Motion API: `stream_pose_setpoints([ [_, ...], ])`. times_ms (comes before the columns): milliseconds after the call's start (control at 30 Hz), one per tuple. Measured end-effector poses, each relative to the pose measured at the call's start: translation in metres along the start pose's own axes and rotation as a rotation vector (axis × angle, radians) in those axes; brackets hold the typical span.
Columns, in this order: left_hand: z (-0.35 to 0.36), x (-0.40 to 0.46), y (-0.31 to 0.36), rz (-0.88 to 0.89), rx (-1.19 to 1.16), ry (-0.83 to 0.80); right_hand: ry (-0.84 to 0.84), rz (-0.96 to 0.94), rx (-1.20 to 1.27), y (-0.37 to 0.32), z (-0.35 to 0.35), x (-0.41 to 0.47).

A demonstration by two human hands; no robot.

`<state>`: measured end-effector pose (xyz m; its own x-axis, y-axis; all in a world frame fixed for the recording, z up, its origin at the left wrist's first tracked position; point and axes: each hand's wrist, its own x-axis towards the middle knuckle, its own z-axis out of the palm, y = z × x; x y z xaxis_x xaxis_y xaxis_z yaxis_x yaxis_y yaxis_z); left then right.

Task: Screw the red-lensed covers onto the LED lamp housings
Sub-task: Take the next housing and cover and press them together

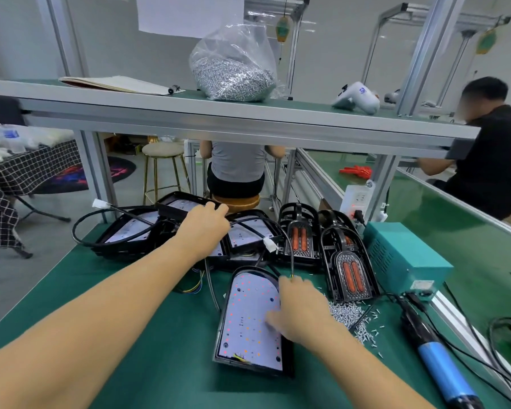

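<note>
An LED lamp housing (248,317) with a white LED board lies face up on the green mat in front of me. My right hand (300,308) rests on its right side, fingers curled over the edge and thumb on the board. My left hand (204,225) reaches into a heap of more black housings (148,231) with cables at the back and grips the edge of one. Two red-lensed covers (350,267) stand to the right, one (300,240) behind the other. Loose screws (351,315) lie in a pile beside my right hand.
A teal power supply box (404,258) sits at the right. An electric screwdriver (437,361) with a blue grip lies at the lower right with its cables. A shelf overhead carries a bag of screws (233,75). Two people work beyond the bench.
</note>
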<state>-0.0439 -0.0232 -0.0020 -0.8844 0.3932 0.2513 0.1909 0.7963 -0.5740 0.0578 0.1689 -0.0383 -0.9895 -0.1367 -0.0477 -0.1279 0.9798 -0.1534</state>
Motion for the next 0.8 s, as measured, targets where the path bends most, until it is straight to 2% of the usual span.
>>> stream_pose_setpoints([
  [100, -0.006, 0.005, -0.005, 0.006, -0.019, -0.029, 0.291, -0.224, 0.135, -0.025, -0.002, 0.017],
  [133, -0.007, 0.005, -0.007, 0.002, -0.022, -0.033, 0.318, -0.292, 0.179, -0.038, 0.001, 0.023],
  [200, -0.007, 0.005, -0.012, -0.016, -0.049, -0.025, 0.25, -0.338, 0.192, -0.061, 0.011, 0.035],
  [267, -0.009, 0.003, -0.019, -0.039, -0.097, -0.019, 0.138, -0.309, 0.226, -0.076, 0.026, 0.043],
  [300, -0.009, 0.003, -0.023, -0.048, -0.115, -0.016, 0.135, -0.283, 0.295, -0.08, 0.034, 0.046],
  [433, -0.01, 0.002, -0.033, -0.053, -0.156, 0.013, 0.313, -0.163, 0.788, -0.078, 0.056, 0.037],
  [533, -0.01, 0.003, -0.034, -0.058, -0.214, 0.034, 0.35, -0.126, 1.122, -0.077, 0.056, 0.009],
  [600, -0.01, 0.004, -0.034, -0.063, -0.244, 0.044, 0.37, -0.125, 1.251, -0.074, 0.051, -0.008],
  [700, -0.01, 0.005, -0.032, -0.049, -0.242, 0.023, 0.306, -0.236, 1.212, -0.067, 0.046, -0.028],
  [800, -0.009, 0.006, -0.024, 0.002, -0.212, -0.027, 0.134, -0.4, 1.051, -0.064, 0.043, -0.044],
])
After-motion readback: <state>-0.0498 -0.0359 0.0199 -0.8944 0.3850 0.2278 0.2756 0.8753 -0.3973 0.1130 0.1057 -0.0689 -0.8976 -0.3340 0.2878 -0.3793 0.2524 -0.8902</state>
